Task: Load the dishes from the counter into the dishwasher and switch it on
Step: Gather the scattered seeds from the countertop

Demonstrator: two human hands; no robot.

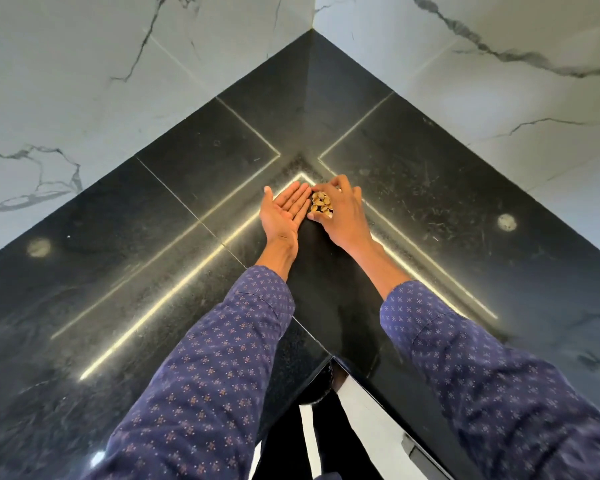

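A small heap of tan nut shells (321, 202) lies on the black stone counter (153, 237), near its inner corner. My left hand (284, 211) rests on the counter palm up, fingers straight, its fingertips right beside the shells. My right hand (343, 211) is cupped around the heap from the right, fingers curved over the far side and thumb at the near side. No dishes and no dishwasher are in view.
White marble-look walls (84, 81) meet behind the counter's corner. The counter's glossy front edge (368, 403) forms an inward corner below my arms. Light strips reflect off the stone surface.
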